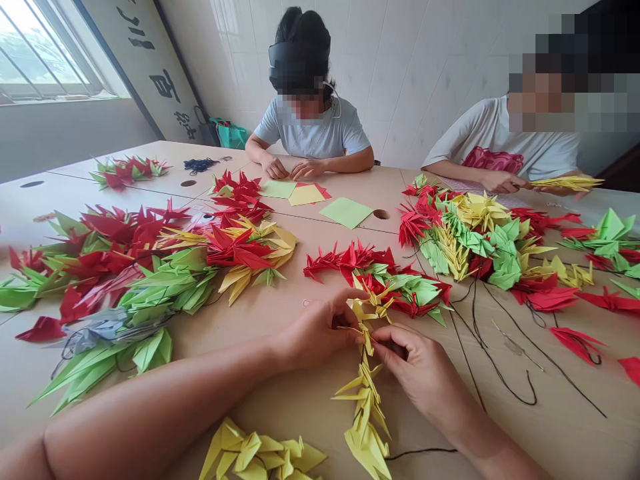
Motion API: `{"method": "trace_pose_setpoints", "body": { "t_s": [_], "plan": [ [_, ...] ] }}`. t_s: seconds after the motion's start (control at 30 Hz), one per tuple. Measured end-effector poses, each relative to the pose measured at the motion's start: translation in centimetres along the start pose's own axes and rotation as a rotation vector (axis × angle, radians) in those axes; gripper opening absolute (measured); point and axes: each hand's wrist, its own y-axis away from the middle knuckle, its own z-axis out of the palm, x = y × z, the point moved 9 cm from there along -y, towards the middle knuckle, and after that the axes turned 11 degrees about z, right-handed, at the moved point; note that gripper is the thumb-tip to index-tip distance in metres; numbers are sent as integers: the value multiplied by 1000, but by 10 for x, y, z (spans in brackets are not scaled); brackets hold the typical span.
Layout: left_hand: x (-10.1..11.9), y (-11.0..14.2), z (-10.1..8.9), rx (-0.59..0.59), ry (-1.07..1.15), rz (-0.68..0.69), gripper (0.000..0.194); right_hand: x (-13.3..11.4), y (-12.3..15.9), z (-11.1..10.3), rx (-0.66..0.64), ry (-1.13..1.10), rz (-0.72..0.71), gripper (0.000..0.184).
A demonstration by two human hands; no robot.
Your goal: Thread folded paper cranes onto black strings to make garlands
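Note:
A string of yellow origami cranes (367,393) runs down the table between my hands, with a black cord trailing from its near end. My left hand (325,330) is closed, thumb and fingers pinching the upper part of this string. From the other side, my right hand (413,357) pinches the same string a little lower. Just beyond my fingers lies a strand of red and green cranes (380,273). Another bunch of yellow cranes (260,457) rests at the near edge, left of the string.
Piles of red, green and yellow cranes (115,247) cover the left, with more cranes (480,233) at the right. Black cords (500,373) and a thin metal tool lie right. Paper sheets (347,213) lie before one person (313,120); another person (495,147) holds folded yellow paper.

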Motion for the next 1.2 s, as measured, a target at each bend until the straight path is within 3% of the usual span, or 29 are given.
{"method": "trace_pose_setpoints", "body": {
  "t_s": [0.7, 1.2],
  "plan": [
    [3, 1, 9, -140, -36, 14, 51, -4, 1, 4, -45, 87, -50, 15],
    [11, 0, 6, -91, -41, 47, 38, -11, 5, 1, 19, 184, -70, 19]
  ]
}}
